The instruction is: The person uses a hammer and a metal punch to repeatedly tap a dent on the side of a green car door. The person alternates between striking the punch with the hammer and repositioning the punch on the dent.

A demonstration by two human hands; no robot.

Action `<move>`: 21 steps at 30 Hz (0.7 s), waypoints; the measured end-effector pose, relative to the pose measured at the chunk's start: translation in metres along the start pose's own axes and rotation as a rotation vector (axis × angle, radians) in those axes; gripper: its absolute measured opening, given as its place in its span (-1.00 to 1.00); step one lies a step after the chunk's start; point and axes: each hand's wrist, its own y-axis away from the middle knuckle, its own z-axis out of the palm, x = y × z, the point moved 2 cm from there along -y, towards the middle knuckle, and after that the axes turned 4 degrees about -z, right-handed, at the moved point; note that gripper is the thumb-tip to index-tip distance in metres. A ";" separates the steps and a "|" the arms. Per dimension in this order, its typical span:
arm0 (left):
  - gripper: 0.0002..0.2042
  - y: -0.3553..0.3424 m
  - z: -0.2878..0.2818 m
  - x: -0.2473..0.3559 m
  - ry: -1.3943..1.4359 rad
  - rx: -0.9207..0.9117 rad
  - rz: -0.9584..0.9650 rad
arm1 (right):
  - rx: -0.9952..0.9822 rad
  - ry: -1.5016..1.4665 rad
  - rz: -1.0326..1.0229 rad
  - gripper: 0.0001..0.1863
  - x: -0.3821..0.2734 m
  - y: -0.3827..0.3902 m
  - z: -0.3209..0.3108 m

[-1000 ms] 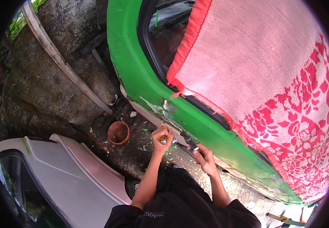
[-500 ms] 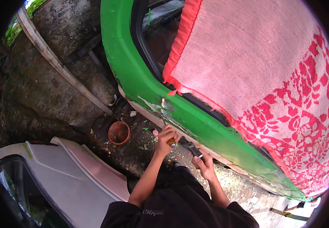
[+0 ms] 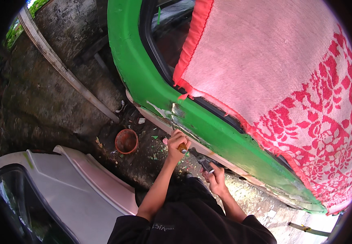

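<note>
My left hand point(image 3: 178, 143) is closed around an amber-brown handle point(image 3: 182, 148) with a metal cap, which looks like a chisel or screwdriver. Its thin blade reaches toward the lower edge of the green vehicle body point(image 3: 208, 128), where paint is chipped to bare grey and white. In my right hand point(image 3: 216, 179) is a dark metal tool point(image 3: 204, 162), resembling a pair of pliers, with a pale, narrow end showing by the fingers. Its dark head lies just right of the amber handle. Whether the two tools touch, I cannot tell.
A pink and red floral towel point(image 3: 261, 69) drapes over the vehicle's window. Behind my left arm stands a round terracotta pot point(image 3: 126, 141) amid paint flakes on the ground. A pale car body part point(image 3: 62, 183) fills the lower left, and a long pole point(image 3: 68, 75) leans at upper left.
My right hand and the dark tool have shifted slightly left, and the tool is turned a little. My left hand has risen slightly toward the green panel, keeping its grip on the amber handle.
</note>
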 end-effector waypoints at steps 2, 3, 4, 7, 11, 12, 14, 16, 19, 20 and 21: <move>-0.73 0.001 -0.001 -0.001 0.022 0.006 -0.015 | -0.002 -0.009 -0.002 -0.78 -0.001 -0.001 -0.001; -0.73 0.003 -0.001 0.000 0.028 -0.004 -0.020 | -0.002 -0.013 -0.003 -0.78 -0.002 -0.002 -0.001; -0.73 0.004 0.000 0.000 0.035 -0.013 -0.024 | -0.010 -0.011 -0.011 -0.78 -0.003 -0.002 -0.001; -0.73 0.001 0.002 0.005 0.014 0.014 -0.003 | -0.039 0.016 -0.060 -0.79 -0.006 -0.005 -0.002; -0.73 0.000 0.002 0.000 0.064 0.048 -0.045 | -0.094 0.120 -0.181 -0.80 0.001 -0.003 -0.004; -0.73 0.000 0.001 0.001 0.068 0.041 -0.040 | -0.103 0.147 -0.217 -0.79 0.001 -0.003 -0.003; -0.73 0.000 0.000 0.000 0.079 0.047 -0.022 | -0.110 0.172 -0.230 -0.80 -0.010 -0.003 0.000; -0.73 0.004 0.000 -0.003 0.093 0.071 0.006 | -0.119 0.197 -0.270 -0.83 -0.024 -0.005 0.002; -0.72 0.001 0.000 -0.003 0.133 0.106 -0.059 | -0.139 0.208 -0.273 -0.84 -0.042 -0.005 0.006; -0.71 0.002 -0.001 -0.005 0.115 0.096 -0.042 | -0.143 0.237 -0.327 -0.82 -0.044 -0.003 0.007; -0.71 0.003 -0.002 -0.007 0.107 0.090 -0.046 | -0.126 0.231 -0.424 -0.81 -0.048 -0.001 0.007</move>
